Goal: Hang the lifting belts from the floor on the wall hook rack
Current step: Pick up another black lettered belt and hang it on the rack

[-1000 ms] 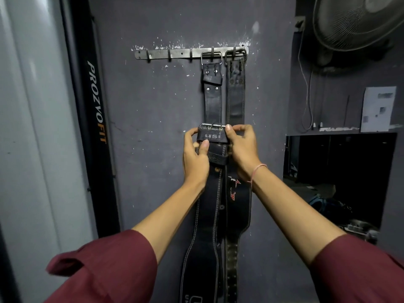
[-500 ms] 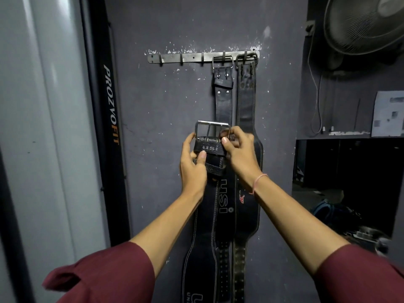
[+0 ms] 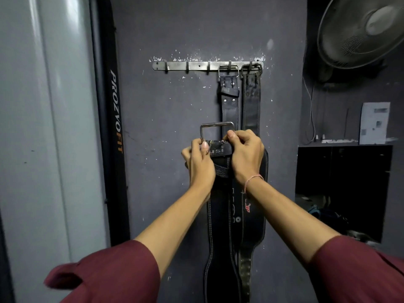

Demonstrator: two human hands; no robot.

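The left thumb (image 3: 205, 146) presses the front of the strap just under the buckle, with its fingers wrapped behind. The right fingertips (image 3: 235, 135) curl over the strap's top edge at the foot of the buckle. They seem to pinch it there, though whether they hold the prongs is too small to tell. So the left hand (image 3: 200, 165) and right hand (image 3: 246, 158) both grip the black leather lifting belt with white stitching (image 3: 218, 237), which dangles from them toward 6 o'clock, in front of the wall. A second ago its silver rectangular buckle (image 3: 217, 123) lay folded flat on the strap; now the frame stands upright above the knuckles and has closed a little of the gap to the rack. That likely means the buckle is ready to be hooked. The long steel wall hook rack (image 3: 196, 66) sits at 12 o'clock from the hands, and its nearest bare hook (image 3: 208, 67) is almost straight above the buckle, a shade toward 11. At 1 o'clock a black belt with a bright buckle (image 3: 229, 110) and a worn dark belt (image 3: 251, 106) already hang side by side. A wall fan (image 3: 358, 29) sits at 2 o'clock.
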